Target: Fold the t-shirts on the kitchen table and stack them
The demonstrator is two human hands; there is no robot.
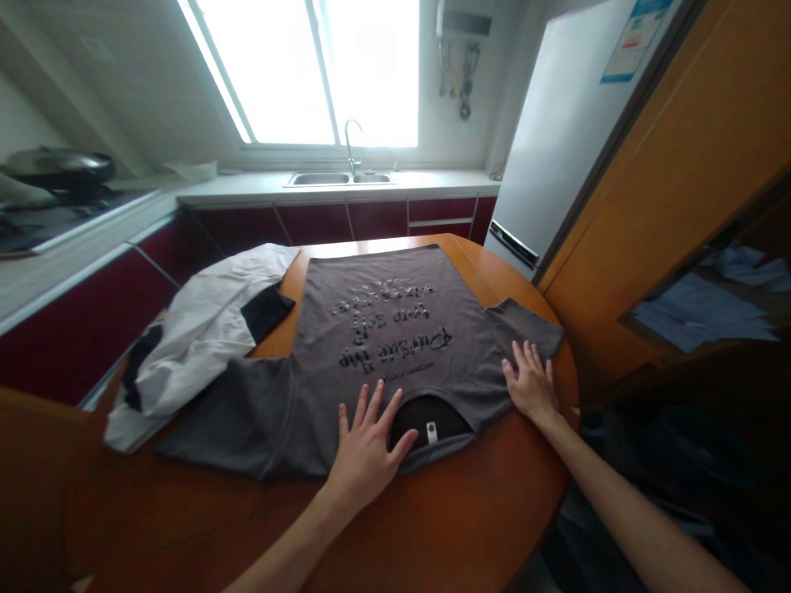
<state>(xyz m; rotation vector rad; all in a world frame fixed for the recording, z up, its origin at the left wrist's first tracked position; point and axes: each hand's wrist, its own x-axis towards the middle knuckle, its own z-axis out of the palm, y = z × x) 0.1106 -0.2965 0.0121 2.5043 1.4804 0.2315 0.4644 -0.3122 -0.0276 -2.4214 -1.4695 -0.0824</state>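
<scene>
A dark grey T-shirt (395,329) with black lettering lies spread flat, its neckline toward me and its hem toward the window. My left hand (369,445) rests on the shirt just left of the neck opening, fingers spread. Over by the right sleeve (526,323), my right hand (530,383) lies flat with its fingers apart, touching the cloth. A small white label (431,432) shows inside the collar. The left sleeve (228,420) stretches out to the left and meets a heap of white clothing with black parts (203,321).
The round wooden table (457,519) carries both garments. Beyond it run a counter with a sink (339,179) and, at the left, a stove with a pan (58,169). A fridge (556,123) and a wooden cabinet (673,189) stand on the right.
</scene>
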